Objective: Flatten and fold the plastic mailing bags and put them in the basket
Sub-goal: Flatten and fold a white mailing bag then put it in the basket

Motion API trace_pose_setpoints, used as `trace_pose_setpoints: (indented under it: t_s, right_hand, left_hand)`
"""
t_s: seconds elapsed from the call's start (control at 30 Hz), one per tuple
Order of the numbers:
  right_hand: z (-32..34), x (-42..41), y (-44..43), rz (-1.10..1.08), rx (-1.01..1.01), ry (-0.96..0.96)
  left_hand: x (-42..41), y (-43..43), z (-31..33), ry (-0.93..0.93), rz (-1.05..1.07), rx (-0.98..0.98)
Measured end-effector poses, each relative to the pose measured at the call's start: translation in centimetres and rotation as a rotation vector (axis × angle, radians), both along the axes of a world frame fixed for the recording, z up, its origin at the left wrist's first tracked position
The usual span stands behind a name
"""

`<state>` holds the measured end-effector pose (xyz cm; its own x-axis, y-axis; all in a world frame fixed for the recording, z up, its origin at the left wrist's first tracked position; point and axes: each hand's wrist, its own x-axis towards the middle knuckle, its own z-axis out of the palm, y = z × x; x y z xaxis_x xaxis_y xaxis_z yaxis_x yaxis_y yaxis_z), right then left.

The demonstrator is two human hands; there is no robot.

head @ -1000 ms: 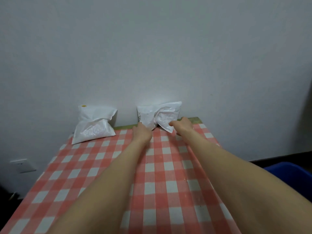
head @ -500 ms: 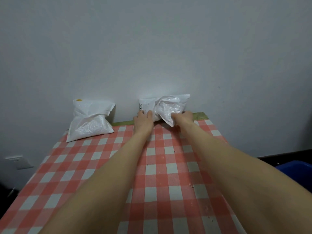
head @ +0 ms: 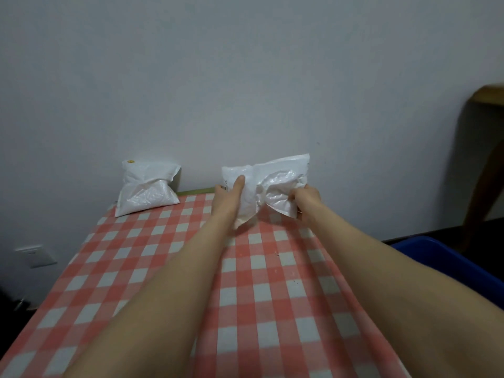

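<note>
A crumpled white mailing bag (head: 268,184) sits at the far edge of the table against the wall. My left hand (head: 227,196) holds its left end, thumb laid up over the front of the plastic. My right hand (head: 305,200) grips its right lower corner with curled fingers. The bag's lower edge is lifted slightly off the cloth. A second puffy white mailing bag (head: 147,190) leans on the wall at the far left, untouched. The blue basket (head: 447,257) stands low to the right of the table, only its rim and part of a wall in view.
The table carries a red-and-white checked cloth (head: 245,296). A grey wall rises right behind the bags. A wall socket (head: 35,255) is low at left. A wooden furniture leg (head: 480,170) stands at far right, beyond the basket.
Both hands reached forward to the right-hand bag and took hold of it. The bag has come a little towards me and its lower edge has lifted.
</note>
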<state>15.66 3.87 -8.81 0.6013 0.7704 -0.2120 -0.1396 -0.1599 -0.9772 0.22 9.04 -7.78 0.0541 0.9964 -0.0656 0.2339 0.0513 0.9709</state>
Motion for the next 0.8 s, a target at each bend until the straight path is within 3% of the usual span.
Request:
trace_pose_setpoints:
  t_s: [0.17,0.3,0.37,0.57,0.7,0.8]
  right_hand:
    - [0.3,-0.3,-4.7,0.067,-0.054,0.036]
    - [0.1,-1.0,-8.4,0.179,-0.076,0.184]
    - [-0.2,-1.1,-9.7,0.147,-0.086,0.132]
    - [1.4,-0.2,-12.4,0.101,0.029,0.064]
    - [1.8,-0.7,-13.5,0.168,0.067,0.116]
    - [2.0,-0.8,-13.7,0.177,0.111,0.193]
  left_hand:
    - [-0.5,-3.7,-0.7,-0.004,0.098,0.075]
    - [-1.0,-7.0,-0.5,0.017,0.135,0.111]
    - [-1.4,-8.5,-0.2,0.009,0.133,0.085]
    - [-2.7,-10.1,1.1,-0.095,0.099,-0.016]
    - [-2.7,-10.8,1.5,0.038,0.163,0.047]
    - [-2.9,-10.5,1.6,-0.045,0.141,-0.032]
